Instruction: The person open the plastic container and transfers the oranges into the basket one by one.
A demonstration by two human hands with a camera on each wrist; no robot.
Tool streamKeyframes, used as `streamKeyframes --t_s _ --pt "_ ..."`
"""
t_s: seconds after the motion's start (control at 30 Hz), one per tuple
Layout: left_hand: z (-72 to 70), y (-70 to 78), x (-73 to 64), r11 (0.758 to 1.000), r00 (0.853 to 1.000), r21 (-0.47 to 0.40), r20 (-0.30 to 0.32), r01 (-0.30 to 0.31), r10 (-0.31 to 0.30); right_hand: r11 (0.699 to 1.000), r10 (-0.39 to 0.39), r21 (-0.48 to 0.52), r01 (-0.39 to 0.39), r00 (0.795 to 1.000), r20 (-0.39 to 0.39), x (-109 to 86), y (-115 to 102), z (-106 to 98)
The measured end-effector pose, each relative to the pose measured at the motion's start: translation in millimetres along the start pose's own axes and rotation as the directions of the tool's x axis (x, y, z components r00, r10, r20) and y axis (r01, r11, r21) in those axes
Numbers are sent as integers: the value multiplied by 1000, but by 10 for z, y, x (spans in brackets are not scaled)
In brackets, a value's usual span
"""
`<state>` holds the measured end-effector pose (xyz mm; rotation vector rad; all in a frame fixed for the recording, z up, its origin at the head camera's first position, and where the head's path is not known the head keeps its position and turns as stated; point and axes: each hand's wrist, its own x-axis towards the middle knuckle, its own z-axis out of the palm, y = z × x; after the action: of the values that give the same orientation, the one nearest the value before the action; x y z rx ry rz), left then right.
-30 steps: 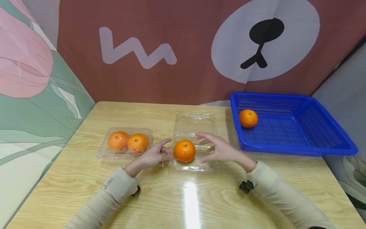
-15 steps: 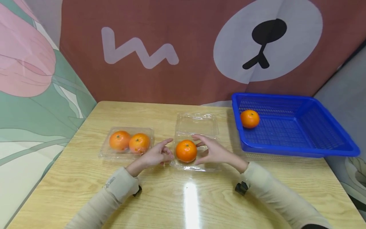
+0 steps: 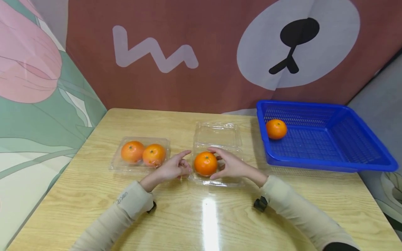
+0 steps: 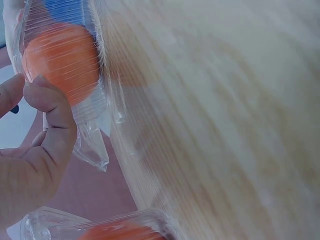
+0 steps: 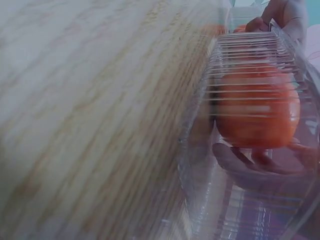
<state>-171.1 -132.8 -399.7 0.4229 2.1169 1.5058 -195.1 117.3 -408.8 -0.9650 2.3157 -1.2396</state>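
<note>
nearest, beige sleeves [image 3: 116, 216] on both forearms, angling in from the bottom corners, with a black block [image 3: 260, 204] under the right cuff. beneath, a wood-grain desk [image 3: 176, 223] with a bright streak of glare. narrow grip on the left: pinching the left rim of an open clear plastic clamshell [image 3: 217, 135] with the left hand [image 3: 172, 167], index finger stretched out to the right. cupped grip on the right: holding an orange [image 3: 205, 163] from its right side with the right hand [image 3: 230, 165], thumb to the near side, fingers to the far side; hard to tell, through the ribbed plastic in the right wrist view, how firmly. as for that orange, sitting in the left half of the clamshell's base, stem end up, lid folded back behind it. off to the left, a closed clear pack [image 3: 125, 168] with two oranges [image 3: 132, 152] side by side. farther right, a blue plastic basket [image 3: 314, 164] with one loose orange [image 3: 276, 129] by its left wall. farthest, a reddish-brown backdrop [image 3: 213, 83] with a cartoon muzzle [image 3: 257, 52].
</note>
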Motion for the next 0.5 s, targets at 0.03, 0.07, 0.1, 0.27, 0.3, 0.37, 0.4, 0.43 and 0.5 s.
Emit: streamKeyframes --t_s 0.03,0.07,0.1,0.27,0.3,0.37,0.4,0.43,0.5 --pt "3 0 -1 1000 1000 2 0 1 -1 1000 4 -11 -4 1000 2 5 1 3" --pt "5 0 -3 1000 1000 1 0 0 0 1000 9 -25 -9 1000 2 10 -1 8" --pt "8 -1 -5 1000 1000 2 -1 0 0 999 16 -35 -16 1000 2 17 -3 13" --pt "11 -14 -11 1000 1000 3 -6 -6 6 998 23 -65 -23 1000 6 57 17 38" --pt "12 -15 -10 1000 1000 4 -8 -5 6 997 22 -68 -21 1000 6 66 27 44" --pt "10 -18 -8 1000 1000 6 -10 -6 6 997 19 -78 -19 1000 3 80 44 56" --pt "11 -18 -5 1000 1000 7 -11 -5 5 996 20 -84 -20 1000 0 85 49 63" --pt "10 -19 -3 1000 1000 9 -11 -6 6 996 22 -88 -22 1000 -3 90 53 69" --pt "12 -19 4 1000 1000 13 -12 -4 4 995 25 -99 -25 1000 -11 100 56 84"
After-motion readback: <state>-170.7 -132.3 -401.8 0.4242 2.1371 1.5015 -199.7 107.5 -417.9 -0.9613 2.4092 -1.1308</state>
